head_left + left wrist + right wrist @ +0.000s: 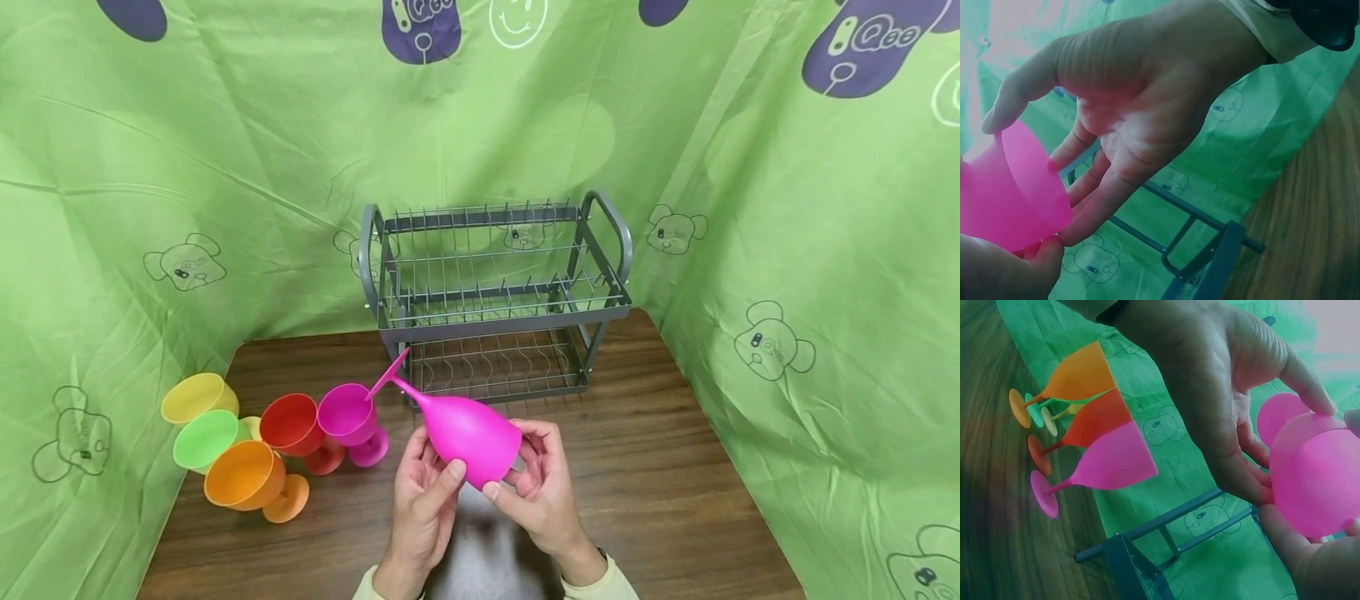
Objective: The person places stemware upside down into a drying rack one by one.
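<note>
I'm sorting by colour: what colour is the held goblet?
Bright pink; the held goblet shows best in the head view.

Curtained booth [300, 150], green cartoon-printed cloth [817, 225] on three sides, wooden tabletop [652, 450]

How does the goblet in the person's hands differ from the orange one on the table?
The held goblet is pink; the table goblet is orange. The held goblet is tilted between left hand and right hand; the table goblet stands upright on the tabletop. Both have a stem and round foot.
</note>
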Tool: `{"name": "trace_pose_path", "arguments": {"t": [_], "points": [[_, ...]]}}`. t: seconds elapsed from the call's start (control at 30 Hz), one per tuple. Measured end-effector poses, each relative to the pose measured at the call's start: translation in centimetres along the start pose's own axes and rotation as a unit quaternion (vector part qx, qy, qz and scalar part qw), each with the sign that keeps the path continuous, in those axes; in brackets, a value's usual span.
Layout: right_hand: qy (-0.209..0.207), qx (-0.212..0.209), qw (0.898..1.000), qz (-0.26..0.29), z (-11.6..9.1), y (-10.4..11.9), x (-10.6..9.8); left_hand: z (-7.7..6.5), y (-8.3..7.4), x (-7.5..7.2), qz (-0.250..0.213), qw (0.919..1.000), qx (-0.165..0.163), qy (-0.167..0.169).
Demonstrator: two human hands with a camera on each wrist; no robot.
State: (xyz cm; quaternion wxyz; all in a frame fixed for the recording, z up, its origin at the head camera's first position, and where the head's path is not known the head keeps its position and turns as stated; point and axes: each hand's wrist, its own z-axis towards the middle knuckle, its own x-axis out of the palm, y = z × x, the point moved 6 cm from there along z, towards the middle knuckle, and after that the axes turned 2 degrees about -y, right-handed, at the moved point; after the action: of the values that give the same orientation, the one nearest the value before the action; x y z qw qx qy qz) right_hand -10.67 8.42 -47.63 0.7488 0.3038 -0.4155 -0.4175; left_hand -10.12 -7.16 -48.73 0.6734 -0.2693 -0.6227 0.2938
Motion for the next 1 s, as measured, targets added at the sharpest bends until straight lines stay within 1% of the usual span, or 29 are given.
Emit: {"name": "trace_pose_path", "arguments": {"t": [0.13, 0.37, 0.67, 1.0], "points": [[0.006, 0.021, 1.0, -0.011, 0.03, -0.17, -0.08, 0.04, -0.24, -0.11, 0.004, 0.9999, 0.009, -0.007], [0.022, 0.034, 0.999, -0.024, 0.26, -0.1, -0.37, 0.07, -0.46, -0.23, 0.024, 0.9995, 0.014, -0.017], [0.024, 0.04, 0.999, -0.029, 0.41, 0.02, -0.44, 0.19, -0.54, -0.21, 0.039, 0.9984, 0.041, 0.001], [0.026, 0.05, 0.998, -0.033, 0.5, 0.09, -0.53, 0.29, -0.74, -0.22, 0.058, 0.9973, 0.045, -0.007]]}}
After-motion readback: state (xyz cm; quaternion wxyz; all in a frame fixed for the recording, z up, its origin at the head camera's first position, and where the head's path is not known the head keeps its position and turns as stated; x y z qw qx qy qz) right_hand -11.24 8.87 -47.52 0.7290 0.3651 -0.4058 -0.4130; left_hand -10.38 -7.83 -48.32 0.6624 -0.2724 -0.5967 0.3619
